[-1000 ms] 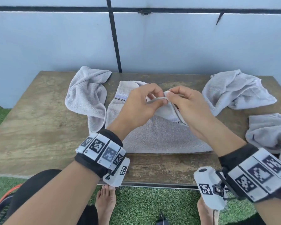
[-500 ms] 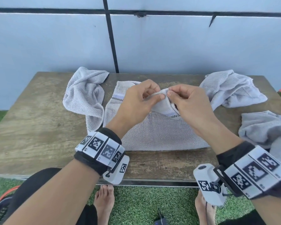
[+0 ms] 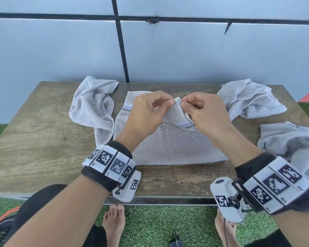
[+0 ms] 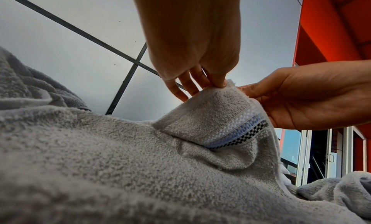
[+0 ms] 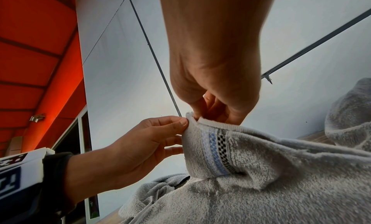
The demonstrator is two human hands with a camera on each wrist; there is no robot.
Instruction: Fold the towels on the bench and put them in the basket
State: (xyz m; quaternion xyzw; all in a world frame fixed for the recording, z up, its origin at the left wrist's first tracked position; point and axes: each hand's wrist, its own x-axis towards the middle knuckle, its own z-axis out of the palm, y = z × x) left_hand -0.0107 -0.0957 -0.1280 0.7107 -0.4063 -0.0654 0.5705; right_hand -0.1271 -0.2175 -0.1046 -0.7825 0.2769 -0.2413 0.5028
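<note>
Centre towel flat on worktop, long axis left-right; left hand and right hand both pinch its lifted far corner, equally near; basket unseen

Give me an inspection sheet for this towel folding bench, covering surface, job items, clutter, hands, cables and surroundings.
Surface: worn wooden bench, bare wood at its left end.
Job's things: middle towel lies spread flat, one striped corner lifted; left towel, far right towel and near right towel lie crumpled. A basket cannot be clearly made out.
Clutter: nothing seen.
Hands: left hand and right hand both pinch the lifted corner, fingertips close together.
Cables: a thin cable hangs below the right wrist camera; an orange curved edge at lower left, unclear what.
Surroundings: pale panelled wall behind, green turf underfoot, bare feet beneath the bench, red structure at right.
</note>
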